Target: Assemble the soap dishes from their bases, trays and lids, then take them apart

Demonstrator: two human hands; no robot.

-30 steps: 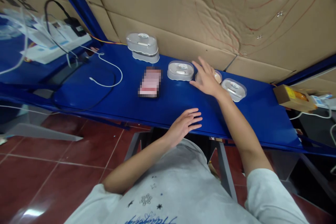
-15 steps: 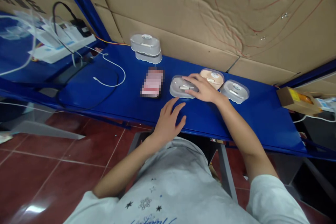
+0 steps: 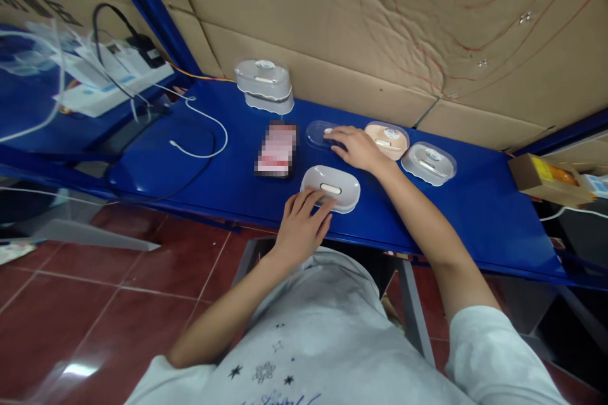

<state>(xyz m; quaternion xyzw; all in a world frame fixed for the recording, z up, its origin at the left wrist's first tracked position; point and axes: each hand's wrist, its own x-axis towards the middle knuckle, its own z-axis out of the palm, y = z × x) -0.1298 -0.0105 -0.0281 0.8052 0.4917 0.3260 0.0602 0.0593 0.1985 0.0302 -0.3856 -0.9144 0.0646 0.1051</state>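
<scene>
Case (image 3: 331, 177), pale grey and oval, rests on the blue table (image 3: 380, 215) nearest the person, its top and central light bar exposed. Its near-left rim is partly covered by the left hand (image 3: 300, 228). Left hand: palm down, fingers spread wide; blur at the fingertips makes contact with the rim hard to confirm. Right hand (image 3: 357, 147): palm down, fingers extended over the clear cover (image 3: 317, 133), hiding its right part. Whether the fingers grip or only touch the cover cannot be told. The cover's transparent outline is faint against the blue.

The phone (image 3: 276, 150) has a pixelated screen; its content is unreadable. Lower shirt lettering (image 3: 280, 399) is cut off by the bottom border. The lower part of the stacked cases (image 3: 264, 83) is partly masked by the upper one.

Edges and room: a narrow strip of table separates the case from the front edge. Blue surface shows between case and phone. The peach case (image 3: 387, 140) and covered grey case (image 3: 429, 163) stand close together, right of the right hand. Beyond the right forearm, blue surface extends to the cardboard box (image 3: 532, 178).
</scene>
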